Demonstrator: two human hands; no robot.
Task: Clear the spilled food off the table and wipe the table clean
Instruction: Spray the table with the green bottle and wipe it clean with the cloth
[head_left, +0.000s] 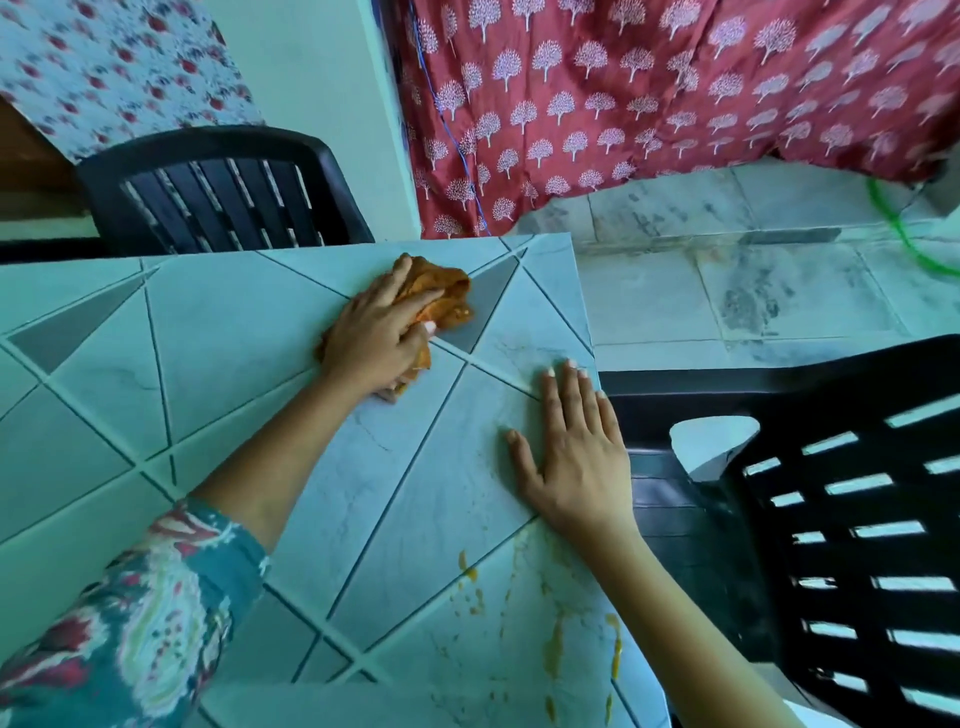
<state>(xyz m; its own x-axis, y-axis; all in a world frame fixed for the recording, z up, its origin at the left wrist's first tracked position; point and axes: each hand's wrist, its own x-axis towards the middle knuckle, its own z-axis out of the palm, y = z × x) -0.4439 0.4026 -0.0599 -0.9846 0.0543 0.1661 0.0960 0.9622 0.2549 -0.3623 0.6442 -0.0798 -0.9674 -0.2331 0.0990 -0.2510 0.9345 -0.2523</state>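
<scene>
Holding the orange cloth, the left hand sits above the yellow spill in the frame; the flat right hand lies nearer.

Black chair stands beside red curtain; floor seemingly marble.

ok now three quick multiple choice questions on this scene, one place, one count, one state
1. Where on the table do the orange stains lie?
A) near edge
B) far left corner
C) far right corner

2. How many black chairs show?
A) one
B) two
C) three

3. What is the left hand doing?
A) hanging idle
B) holding the cloth
C) lying flat

Answers:
1 A, the streaks sit just nearer than the right hand.
2 B, one stands behind the table and one to its right.
3 B, its fingers curl over the bunched cloth.
</scene>
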